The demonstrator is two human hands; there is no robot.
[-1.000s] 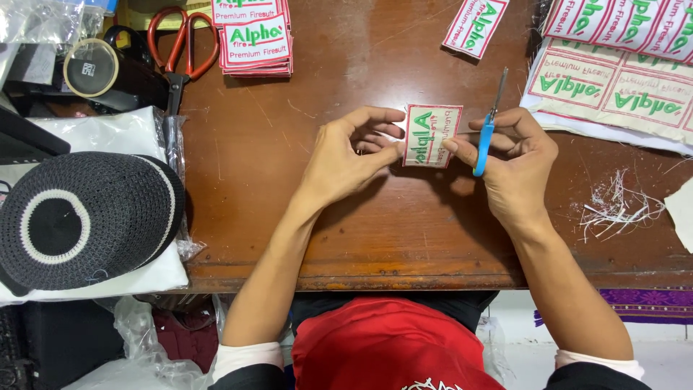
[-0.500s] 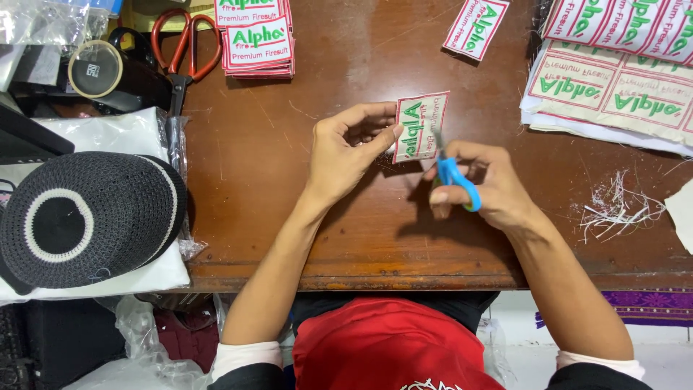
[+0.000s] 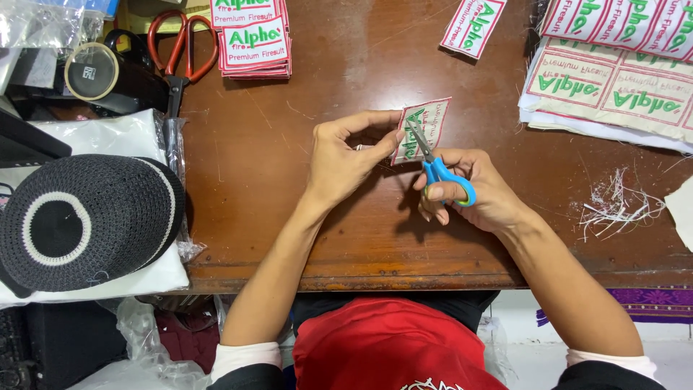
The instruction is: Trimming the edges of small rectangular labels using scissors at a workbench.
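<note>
My left hand pinches the left edge of a small white embroidered patch with red border and green lettering, held just above the brown wooden table. My right hand grips small blue-handled scissors. Their blades point up-left and lie over the patch's lower left part. The two hands are close together at the table's middle.
A stack of matching patches and big red-handled scissors lie at the back left. A single patch and uncut patch sheets lie at the back right. Thread scraps lie at right. A black knitted cap rests at left.
My right hand turned the blue scissors from pointing away beside the patch to a cutting grip, and brought the blades onto the patch. The left hand tilted the patch slightly.
</note>
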